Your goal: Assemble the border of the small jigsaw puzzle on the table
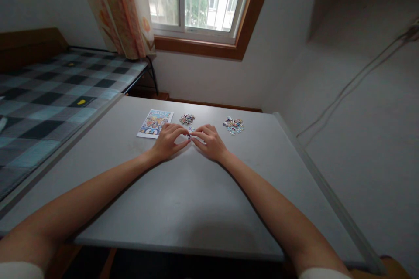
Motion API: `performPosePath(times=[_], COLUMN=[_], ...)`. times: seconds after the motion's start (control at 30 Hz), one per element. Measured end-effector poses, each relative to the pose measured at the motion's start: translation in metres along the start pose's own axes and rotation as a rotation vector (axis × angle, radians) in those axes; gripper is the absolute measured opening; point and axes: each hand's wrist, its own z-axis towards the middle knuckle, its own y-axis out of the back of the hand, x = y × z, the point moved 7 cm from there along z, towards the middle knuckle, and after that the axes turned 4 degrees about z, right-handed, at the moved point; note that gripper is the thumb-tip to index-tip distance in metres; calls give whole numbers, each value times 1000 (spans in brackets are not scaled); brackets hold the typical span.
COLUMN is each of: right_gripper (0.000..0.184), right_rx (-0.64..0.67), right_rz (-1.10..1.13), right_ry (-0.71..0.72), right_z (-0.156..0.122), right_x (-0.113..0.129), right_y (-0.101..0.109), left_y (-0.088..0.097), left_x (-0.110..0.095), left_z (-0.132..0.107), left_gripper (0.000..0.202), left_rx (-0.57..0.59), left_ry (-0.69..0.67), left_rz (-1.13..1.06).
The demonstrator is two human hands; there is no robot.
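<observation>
Though small, puzzle pieces between both hands

Stretches pale grey as a wide table. Bears 1 colourful printed sheet toward the left, 1 compact pile of jigsaw pieces near the sheet's right edge, and 1 wider pile farther right.

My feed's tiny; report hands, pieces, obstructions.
Left hand, right hand pinching puzzle pieces, count unclear. Left pile, right pile beyond. Picture sheet partly behind left hand; nothing blocking.
</observation>
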Motion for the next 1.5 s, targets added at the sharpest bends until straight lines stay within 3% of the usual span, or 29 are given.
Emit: performPosePath(times=[0.33,0.7,1.07,1.37,1.5], right_gripper=[23,21,21,19,14], right_rx=[64,74,81,84,155], right_rz=[-91,-102,-93,-99,-154], right_ry=[87,59,54,-47,-53], right_z=[1,0,1,1,-2], right_x=[12,10,11,1,-4], right_y=[0,-3,-2,3,-2], left_y=[0,-5,-2,-4,-4], left_x=[-8,-7,-7,-3,-4], left_z=[1,1,2,0,1], left_gripper=[13,14,15,20,15], left_rx=[25,86,62,58,63], left_ry=[-78,-62,-54,-21,-18], left_rz=[48,70,56,41,47])
